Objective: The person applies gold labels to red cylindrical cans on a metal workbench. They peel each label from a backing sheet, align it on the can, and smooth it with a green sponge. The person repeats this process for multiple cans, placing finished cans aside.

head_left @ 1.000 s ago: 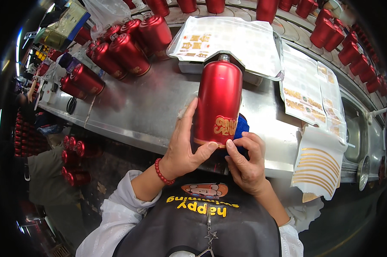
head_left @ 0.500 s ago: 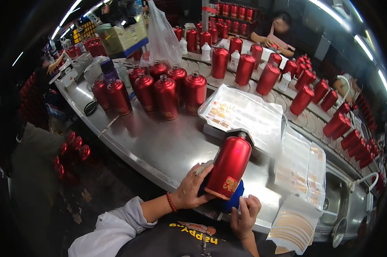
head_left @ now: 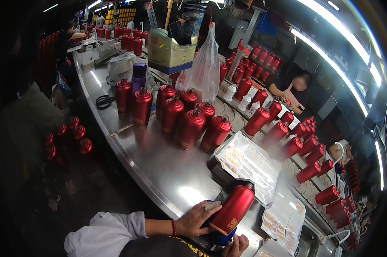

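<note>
A glossy red bottle (head_left: 236,205) with a gold emblem near its base lies tilted, its neck end in a dark cradle (head_left: 249,185) and its lower end over a blue support (head_left: 222,238). My left hand (head_left: 197,219), a beaded bracelet at its wrist, grips the bottle's lower left side. Close to the bottle's base, my right hand (head_left: 237,246) has its fingers bent together at the lower edge of the view. Whatever they pinch is hidden. Beyond the bottle, a white tray (head_left: 262,182) holds wet sheets of gold decals (head_left: 233,156).
Several red bottles (head_left: 191,128) stand on the metal table (head_left: 137,147) beyond my hands. Decal sheets (head_left: 283,225) lie at the right, beside a sink (head_left: 309,240). A conveyor carries more red bottles (head_left: 257,121). A co-worker (head_left: 294,90) sits across it. Scissors (head_left: 104,102) lie far left.
The view has turned, so the table and bottles appear shifted lower and to the right. My left hand stays on the red bottle; my right hand remains near its base, fingers now more bent.
</note>
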Motion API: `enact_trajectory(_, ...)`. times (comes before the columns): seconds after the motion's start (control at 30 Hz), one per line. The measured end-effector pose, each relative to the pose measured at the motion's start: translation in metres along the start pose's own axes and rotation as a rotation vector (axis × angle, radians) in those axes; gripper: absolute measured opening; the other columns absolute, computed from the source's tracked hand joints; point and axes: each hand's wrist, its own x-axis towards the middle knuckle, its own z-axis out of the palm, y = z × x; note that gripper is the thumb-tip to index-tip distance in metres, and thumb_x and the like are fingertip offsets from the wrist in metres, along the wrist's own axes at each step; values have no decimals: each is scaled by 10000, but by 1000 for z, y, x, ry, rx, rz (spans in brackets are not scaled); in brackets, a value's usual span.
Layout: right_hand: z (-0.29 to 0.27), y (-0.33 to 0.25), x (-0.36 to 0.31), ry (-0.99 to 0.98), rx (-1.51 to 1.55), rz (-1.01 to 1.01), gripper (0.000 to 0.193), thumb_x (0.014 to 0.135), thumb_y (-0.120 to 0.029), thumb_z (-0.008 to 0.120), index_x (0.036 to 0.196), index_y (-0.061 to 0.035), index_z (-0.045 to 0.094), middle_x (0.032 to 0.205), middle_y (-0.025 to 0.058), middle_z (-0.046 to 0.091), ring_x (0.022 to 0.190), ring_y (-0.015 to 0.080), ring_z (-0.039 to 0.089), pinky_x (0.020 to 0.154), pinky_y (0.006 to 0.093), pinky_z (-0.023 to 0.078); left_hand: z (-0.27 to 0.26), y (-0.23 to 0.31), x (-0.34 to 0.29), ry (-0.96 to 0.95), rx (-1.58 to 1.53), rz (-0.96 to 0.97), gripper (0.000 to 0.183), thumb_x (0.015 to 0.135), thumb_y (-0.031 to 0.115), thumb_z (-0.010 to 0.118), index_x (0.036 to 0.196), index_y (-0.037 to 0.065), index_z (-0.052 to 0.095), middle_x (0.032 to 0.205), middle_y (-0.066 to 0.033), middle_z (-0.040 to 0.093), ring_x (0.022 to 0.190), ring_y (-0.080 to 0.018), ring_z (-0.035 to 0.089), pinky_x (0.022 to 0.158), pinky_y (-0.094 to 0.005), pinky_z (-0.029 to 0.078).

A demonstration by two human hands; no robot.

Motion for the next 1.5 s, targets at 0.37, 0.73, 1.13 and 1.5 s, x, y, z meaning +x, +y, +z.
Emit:
enact_trajectory(0.37, 6, -8, 0, 16, -163, 124, 341, 895, 10, 579, 1228, 24, 646, 1249, 229, 581, 1186, 426, 524, 1032, 523, 410, -2, -9, -4, -27, -81, 1, 830, 898, 319, 723, 1558, 54, 294, 1489, -276, 411, 1332, -471, 429, 1167, -559, 302)
enact_trajectory(0.73, 8, -6, -1, 1, -183, 160, 417, 835, 47, 572, 1247, 26, 633, 1268, 248, 565, 1206, 447, 507, 1053, 540, 391, -1, -12, -4, -9, -79, 4, 835, 904, 342, 711, 1567, 62, 288, 1419, -298, 450, 1341, -483, 416, 1162, -559, 304)
enact_trajectory(1.13, -2, -12, 3, -8, -34, 154, 488, 802, 85, 553, 1281, 25, 620, 1313, 244, 559, 1246, 426, 517, 1075, 499, 405, -4, 0, -3, 12, -33, 8, 837, 878, 271, 733, 1552, 44, 291, 1457, -249, 454, 1310, -444, 464, 1162, -526, 330)
enact_trajectory(1.5, -6, -9, -4, 117, 190, 321, 433, 854, 48, 576, 1285, 15, 609, 1318, 238, 551, 1137, 378, 570, 910, 416, 506, -4, 4, -4, 25, 46, 27, 848, 854, 277, 748, 1540, 32, 314, 1439, -240, 478, 1313, -415, 476, 1160, -498, 343)
